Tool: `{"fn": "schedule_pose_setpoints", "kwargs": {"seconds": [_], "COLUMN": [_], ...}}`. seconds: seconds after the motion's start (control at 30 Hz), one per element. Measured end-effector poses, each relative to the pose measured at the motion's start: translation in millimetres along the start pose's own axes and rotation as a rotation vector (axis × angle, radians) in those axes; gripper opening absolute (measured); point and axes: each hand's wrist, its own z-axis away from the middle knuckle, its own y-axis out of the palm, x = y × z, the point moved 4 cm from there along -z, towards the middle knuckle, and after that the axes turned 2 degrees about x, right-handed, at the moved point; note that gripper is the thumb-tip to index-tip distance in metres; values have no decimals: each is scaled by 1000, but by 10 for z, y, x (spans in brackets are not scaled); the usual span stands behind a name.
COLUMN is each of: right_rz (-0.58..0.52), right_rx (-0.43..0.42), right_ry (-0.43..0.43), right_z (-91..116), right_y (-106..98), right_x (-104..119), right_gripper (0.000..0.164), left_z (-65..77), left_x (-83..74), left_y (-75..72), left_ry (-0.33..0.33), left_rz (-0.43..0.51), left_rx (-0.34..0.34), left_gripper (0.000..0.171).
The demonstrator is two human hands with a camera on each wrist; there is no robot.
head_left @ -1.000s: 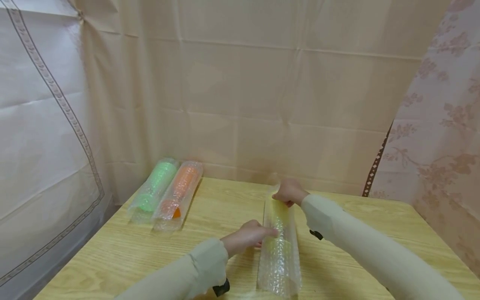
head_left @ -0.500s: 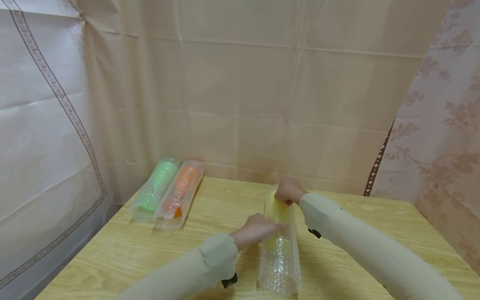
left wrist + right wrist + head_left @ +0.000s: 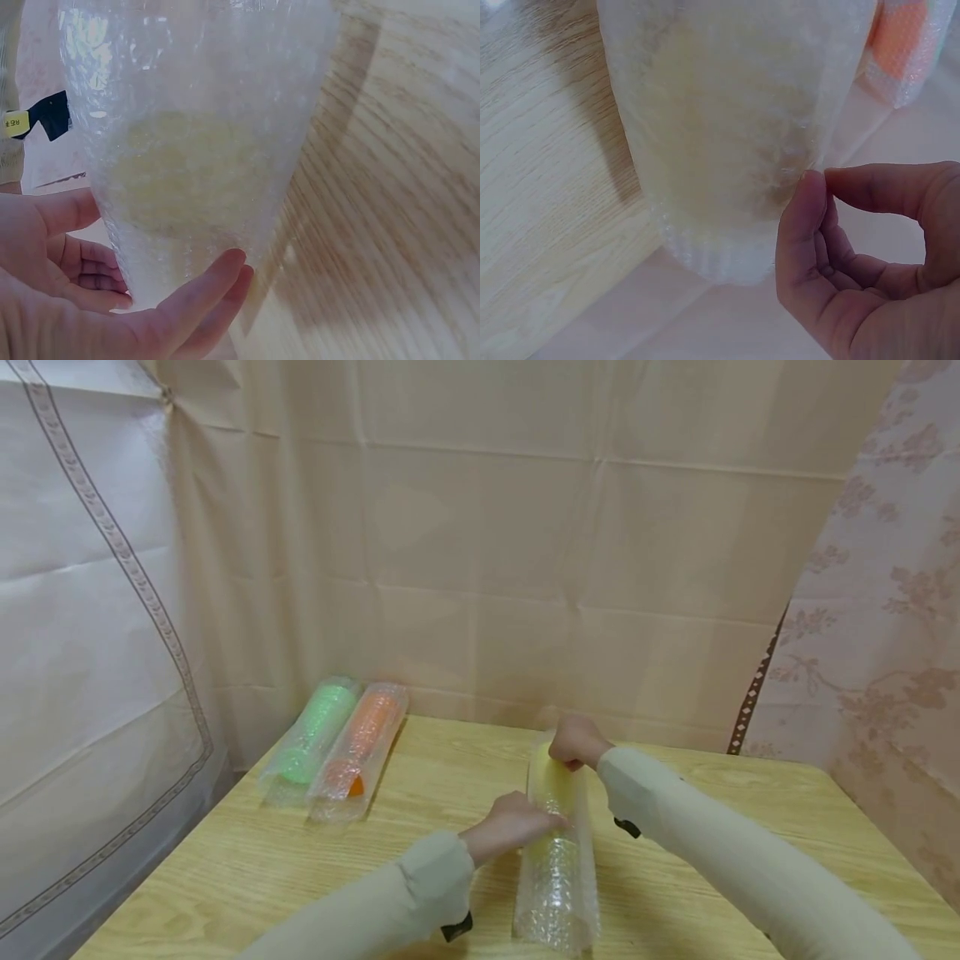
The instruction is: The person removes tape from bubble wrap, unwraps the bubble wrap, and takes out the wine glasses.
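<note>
Pinching the edge of the bubble wrap (image 3: pixel 557 902) between thumb and forefinger, the right hand (image 3: pixel 576 743) works at the far end of the yellow roll (image 3: pixel 553 787), its other fingers curled in toward the palm. The left hand (image 3: pixel 510 822) reaches in from the left side, its fingertips touching the wrap about midway along; whether they pinch it or only press, I cannot tell. The roll sits inside the wrap, pointing away from the person over the right half of the table (image 3: pixel 450 760), its far end near the back edge. Whether it lies flat or is slightly raised is hard to make out. The wrap runs on past the near end of the yellow part, clear and shiny. At the back left, well apart from the hands, an orange bundle (image 3: pixel 367 722) and a green bundle (image 3: pixel 324 714) lie side by side, each in clear wrap, with the orange one nearer the hands. Both sleeves (image 3: pixel 712 827) are pale. Behind the table hangs a beige cloth (image 3: pixel 480 568), with a white cloth (image 3: pixel 82 602) to the left and a floral cloth (image 3: pixel 900 610) to the right.
</note>
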Motion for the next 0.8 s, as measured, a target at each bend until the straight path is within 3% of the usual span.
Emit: {"fn": "schedule_pose_setpoints", "kwargs": {"seconds": [0.13, 0.3, 0.37, 0.47, 0.67, 0.8], "right_rz": [-59, -211, -282, -351, -341, -316], "right_rx": [-25, -29, -20, -19, -18, -22], "right_ry": [13, 2, 2, 2, 39, 43], "right_z": [-22, -24, -24, -21, -19, -26], "right_y": [-6, -5, 2, 9, 8, -3], "right_x": [-25, -61, -70, -76, -91, -95], "right_gripper": [11, 62, 64, 54, 5, 20], "left_z": [-12, -25, -21, -22, -26, -30], "left_x": [45, 101, 115, 131, 149, 158], "left_y": [1, -15, -28, -37, -39, -40], "left_ry": [7, 26, 32, 38, 44, 44], "left_rz": [18, 38, 41, 42, 43, 50], "left_rx": [15, 40, 47, 59, 93, 95], "left_gripper": [70, 71, 66, 57, 46, 42]}}
